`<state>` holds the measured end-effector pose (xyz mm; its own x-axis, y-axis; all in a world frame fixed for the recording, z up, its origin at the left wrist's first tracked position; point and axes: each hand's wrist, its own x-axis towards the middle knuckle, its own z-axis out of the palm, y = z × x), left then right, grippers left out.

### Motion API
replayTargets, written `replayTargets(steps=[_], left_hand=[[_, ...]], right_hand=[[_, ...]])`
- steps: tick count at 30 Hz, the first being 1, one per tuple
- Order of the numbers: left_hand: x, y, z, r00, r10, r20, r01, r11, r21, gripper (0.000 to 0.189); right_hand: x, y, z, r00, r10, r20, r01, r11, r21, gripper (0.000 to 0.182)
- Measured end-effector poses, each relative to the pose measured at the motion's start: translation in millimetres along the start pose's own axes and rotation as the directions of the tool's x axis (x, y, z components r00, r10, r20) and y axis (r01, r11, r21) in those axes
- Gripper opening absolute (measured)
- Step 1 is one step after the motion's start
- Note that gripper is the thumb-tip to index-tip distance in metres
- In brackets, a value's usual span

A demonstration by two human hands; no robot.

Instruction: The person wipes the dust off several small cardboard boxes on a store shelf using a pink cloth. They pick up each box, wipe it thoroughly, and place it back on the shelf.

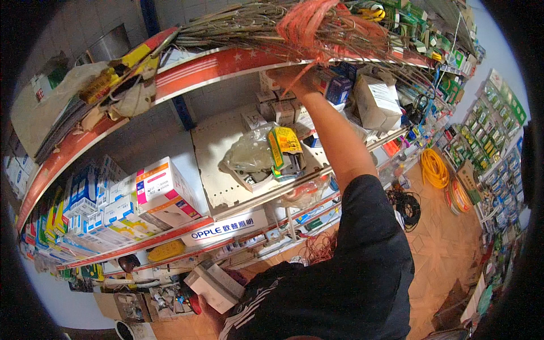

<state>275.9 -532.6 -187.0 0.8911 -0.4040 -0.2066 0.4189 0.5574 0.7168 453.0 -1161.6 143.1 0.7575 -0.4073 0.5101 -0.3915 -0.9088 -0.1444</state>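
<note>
My left hand is low in the view, gripping a pale cardboard carton against my body. My right arm reaches up and away under the top shelf. There my right hand is at a small white carton on top of several stacked small cartons. Shadow and pink-red strands partly hide the fingers, so their grip on the carton is unclear. In front of that stack, a clear plastic bag and an open yellow-and-green box lie on the white perforated shelf.
Wire lengths and a pink-red strand bundle overhang the top shelf's red edge. Light-bulb cartons fill the left shelf. A large white box stands right of my arm. Yellow hose and black cable lie coiled at right.
</note>
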Motion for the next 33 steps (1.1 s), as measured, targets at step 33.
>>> replayTargets(steps=[33], left_hand=[[-3.7,-20.8,61.6,0.976,-0.152,-0.156,0.138,0.985,-0.099,0.068]], right_hand=[[-41.8,-2.2,-42.0,0.86,-0.29,0.421,0.257,0.957,0.134,0.069]])
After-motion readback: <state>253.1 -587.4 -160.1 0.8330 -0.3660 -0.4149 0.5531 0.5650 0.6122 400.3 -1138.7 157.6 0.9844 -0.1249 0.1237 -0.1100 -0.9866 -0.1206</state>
